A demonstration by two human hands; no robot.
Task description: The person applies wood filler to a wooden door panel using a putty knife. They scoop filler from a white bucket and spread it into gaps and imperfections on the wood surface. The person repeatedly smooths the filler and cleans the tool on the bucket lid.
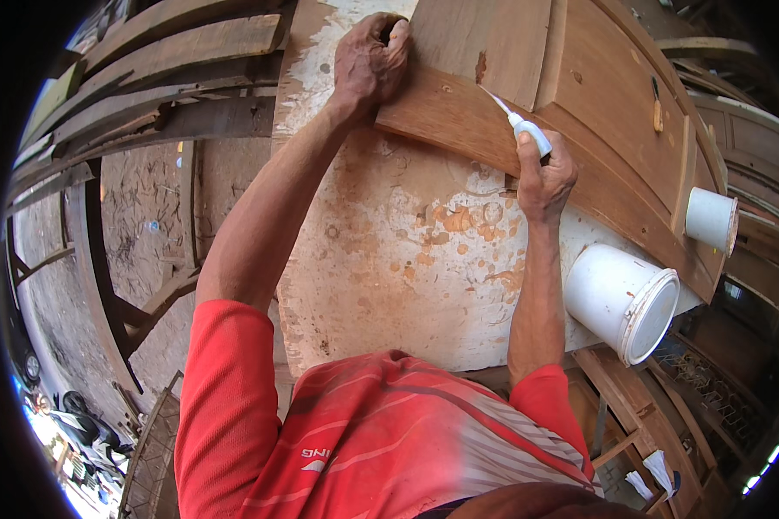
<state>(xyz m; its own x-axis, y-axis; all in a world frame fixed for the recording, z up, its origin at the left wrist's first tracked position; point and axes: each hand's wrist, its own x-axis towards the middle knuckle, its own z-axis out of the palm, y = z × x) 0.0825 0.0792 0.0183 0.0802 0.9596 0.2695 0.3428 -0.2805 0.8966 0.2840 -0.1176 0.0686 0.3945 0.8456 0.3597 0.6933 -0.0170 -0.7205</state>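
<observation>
My right hand [548, 175] grips a small white squeeze bottle [533, 137] with a long thin nozzle. The nozzle tip points at the joint between a rail and a flat panel of a brown wooden panel door [451, 107], close to a dark brown patch [481, 67]. I cannot tell whether the tip touches the wood. Over at the door's left end, my left hand [371, 61] is curled, thumb against the forefinger. Whether it holds anything is hidden. The door lies flat on a stained white worktable [389, 292].
A white lidded tub [600, 295] sits near the table's right side. A smaller white container [707, 217] and a wooden-handled tool [657, 107] rest on the door. Timber boards [188, 52] are stacked at left. Wooden frames [617, 383] stand at lower right.
</observation>
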